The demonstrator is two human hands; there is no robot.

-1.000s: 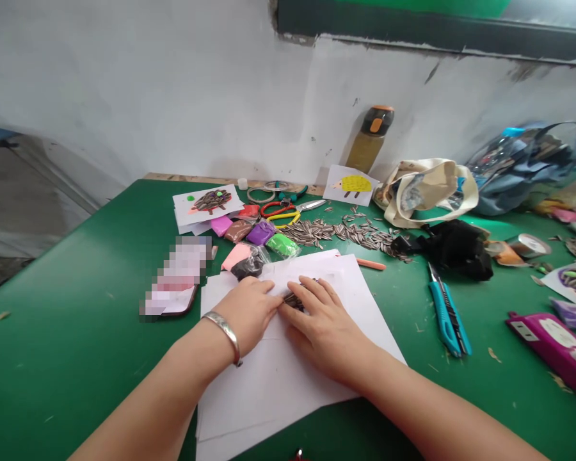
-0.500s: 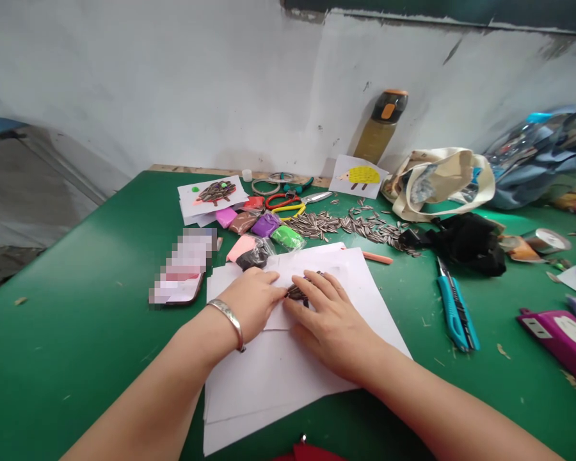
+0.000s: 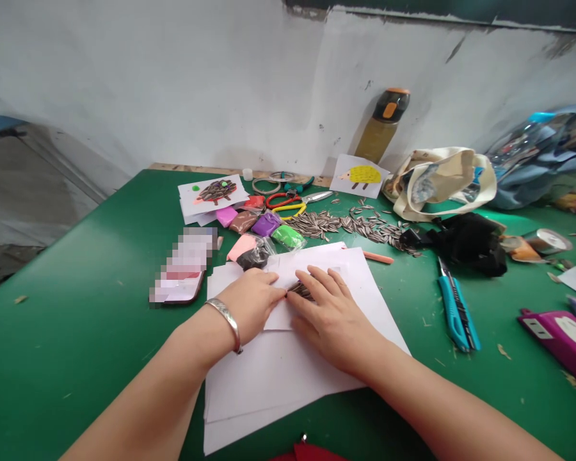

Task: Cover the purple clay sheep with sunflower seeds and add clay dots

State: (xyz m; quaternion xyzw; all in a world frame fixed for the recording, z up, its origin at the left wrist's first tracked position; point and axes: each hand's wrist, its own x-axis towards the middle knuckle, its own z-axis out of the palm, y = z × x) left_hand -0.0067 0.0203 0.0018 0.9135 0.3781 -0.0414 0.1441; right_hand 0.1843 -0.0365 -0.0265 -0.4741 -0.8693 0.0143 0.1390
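Note:
My left hand, a silver bracelet at its wrist, rests on the left part of a small white card. Its thumb and forefinger are apart, the thumb tip touching the end of a seed-covered shape; its other fingers are mostly hidden. Over that dark, striped shape lies my right hand, open, fingers spread and covering much of it. Beneath the card is a stack of white paper. Just beyond my left hand are bags of black clay and pink clay.
Sunflower seeds lie beyond the paper, beside scissors and coloured clay packets. A phone is on the left, a utility knife on the right. At the back stand a hedgehog drawing, a bottle and a cloth bag.
My right hand's fingers have shifted slightly and spread a little over the seed-covered shape. My left hand stays almost where it was.

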